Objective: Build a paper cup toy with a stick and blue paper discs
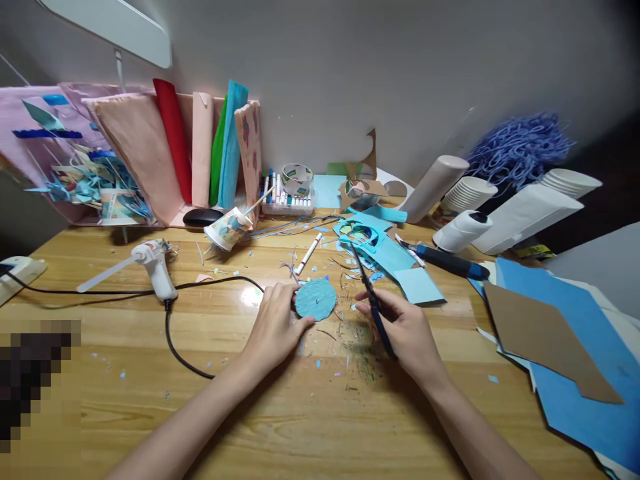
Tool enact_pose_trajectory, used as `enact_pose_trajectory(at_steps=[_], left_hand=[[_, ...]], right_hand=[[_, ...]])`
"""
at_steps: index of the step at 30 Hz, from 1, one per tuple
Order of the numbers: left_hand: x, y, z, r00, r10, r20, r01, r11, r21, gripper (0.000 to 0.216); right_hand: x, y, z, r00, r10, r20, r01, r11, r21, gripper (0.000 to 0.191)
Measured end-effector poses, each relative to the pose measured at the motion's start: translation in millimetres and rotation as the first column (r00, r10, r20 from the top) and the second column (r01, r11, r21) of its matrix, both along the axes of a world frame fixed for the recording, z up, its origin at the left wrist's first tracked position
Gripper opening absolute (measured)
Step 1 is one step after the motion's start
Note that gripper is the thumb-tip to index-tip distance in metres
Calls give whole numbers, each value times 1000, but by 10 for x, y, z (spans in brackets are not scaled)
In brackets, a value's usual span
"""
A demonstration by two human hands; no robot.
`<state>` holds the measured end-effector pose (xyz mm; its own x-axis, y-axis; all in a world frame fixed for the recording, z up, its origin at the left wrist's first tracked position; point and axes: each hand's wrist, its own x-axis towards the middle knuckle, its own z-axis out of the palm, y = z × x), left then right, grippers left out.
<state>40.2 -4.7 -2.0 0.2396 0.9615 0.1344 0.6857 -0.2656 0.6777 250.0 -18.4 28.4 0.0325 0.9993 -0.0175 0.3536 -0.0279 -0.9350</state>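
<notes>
My left hand (275, 327) pinches the left edge of a round blue disc (316, 299), holding it just above the wooden table (300, 413). My right hand (407, 333) grips a pair of dark-handled scissors (371, 300). Their closed blades point up and away, to the right of the disc and apart from it. Small paper trimmings lie scattered on the table under and between my hands.
A white glue gun (153, 263) with a black cord lies at the left. A tipped paper cup (227, 229), a marker (309, 253), cut blue paper (380, 247), a blue-handled knife (450, 262) and stacked blue and brown sheets (560, 340) surround the hands. Paper rolls, markers and tape line the wall.
</notes>
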Motion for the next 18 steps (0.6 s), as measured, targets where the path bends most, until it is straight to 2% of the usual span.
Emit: enact_pose_trajectory(at_steps=[2,4,6,8,10,12,14,16,18], left_hand=[[-2,-22,20,999,1,38,0,1000,-23,17],[-6,-50,47,991,48,124,-38,996,-76,15],[-13,-78,80,959,122,257,-89,986,-138,17],[-23,-101,118,909,184,374,-128,977,-171,16],[-36,-119,156,863,222,454,-158,972,-175,15],[-48,-133,188,831,243,501,-178,969,-174,19],[-59,-145,209,825,245,510,-195,969,-151,24],[-67,-159,220,847,238,476,-221,971,-94,25],[-73,-175,223,873,226,432,-237,971,-29,25]], right_hand=[[-10,-4,-11,1000,25,-6,-25,1000,-3,30],[-16,-17,-31,993,86,-75,-89,995,-45,31],[-24,-45,-64,954,171,-247,-208,969,-133,35],[-46,-87,-103,860,242,-449,-361,911,-202,41],[-84,-139,-136,750,304,-587,-517,824,-233,47],[-137,-192,-159,662,366,-654,-646,721,-250,50],[-192,-238,-173,616,406,-675,-716,646,-265,50],[-239,-268,-184,613,422,-668,-731,623,-277,48],[-268,-281,-197,625,423,-656,-725,625,-288,48]])
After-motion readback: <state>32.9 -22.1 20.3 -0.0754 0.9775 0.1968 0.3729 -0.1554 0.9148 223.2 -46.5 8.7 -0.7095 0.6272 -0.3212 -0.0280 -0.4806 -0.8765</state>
